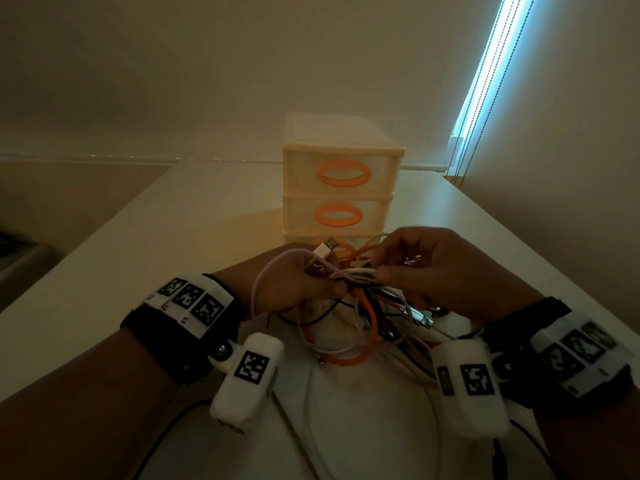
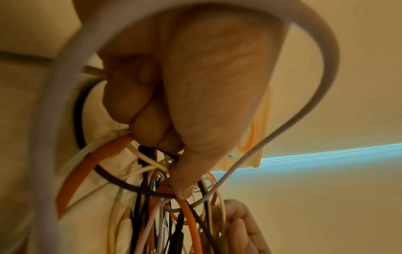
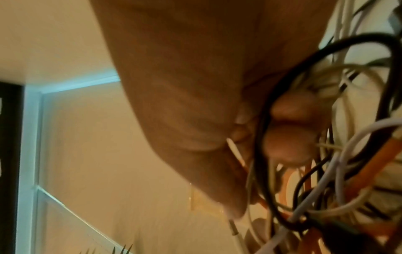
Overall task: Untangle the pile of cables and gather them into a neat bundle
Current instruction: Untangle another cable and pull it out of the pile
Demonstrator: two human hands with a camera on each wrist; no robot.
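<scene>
- head view: your left hand [image 1: 294, 285] and right hand [image 1: 426, 268] hold the tangled pile of white, orange and black cables [image 1: 356, 299] lifted just above the white table [image 1: 138, 258], near the cream plastic drawer unit with orange ring handles [image 1: 341, 188]. a white usb plug [image 1: 325, 249] sticks up at the far side.
- left wrist view: your left hand's fingers [image 2: 139, 96] are curled tight round several strands; a pale lilac cable [image 2: 322, 56] loops over your wrist.
- right wrist view: your right hand's fingertips [image 3: 289, 142] pinch thin strands, a black cable [image 3: 272, 103] looping round them.
- you're mid-untangling, i'd say; next, free one cable by its plug end, gently.
</scene>
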